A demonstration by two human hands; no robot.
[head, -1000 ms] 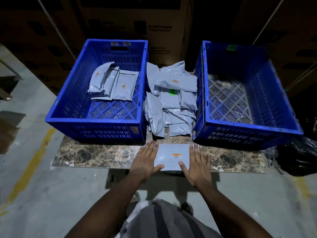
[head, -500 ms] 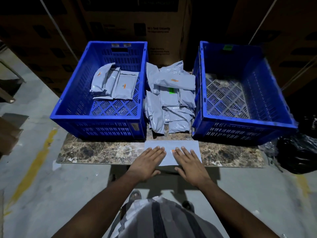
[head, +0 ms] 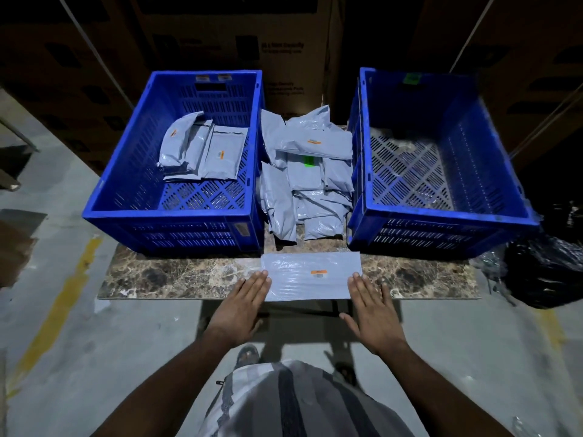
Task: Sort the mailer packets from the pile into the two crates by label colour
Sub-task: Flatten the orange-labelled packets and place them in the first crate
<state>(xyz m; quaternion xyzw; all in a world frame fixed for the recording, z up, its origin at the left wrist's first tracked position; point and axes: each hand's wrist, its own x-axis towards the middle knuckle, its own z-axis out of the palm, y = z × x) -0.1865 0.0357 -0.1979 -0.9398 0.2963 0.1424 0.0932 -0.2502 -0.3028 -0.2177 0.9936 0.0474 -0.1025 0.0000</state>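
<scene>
Lying flat on marble slab point(head: 189, 275), orange-labelled packet point(head: 310, 275) between left hand point(head: 241, 305) and right hand point(head: 373, 313); fingers straight, touching packet ends.

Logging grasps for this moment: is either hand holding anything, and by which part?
Nothing is gripped. The left hand and right hand lie flat, fingertips at the side edges of the packet.

Lower packets in the pile point(head: 307, 184) hide their labels; box print point(head: 282, 48) blurred.
</scene>
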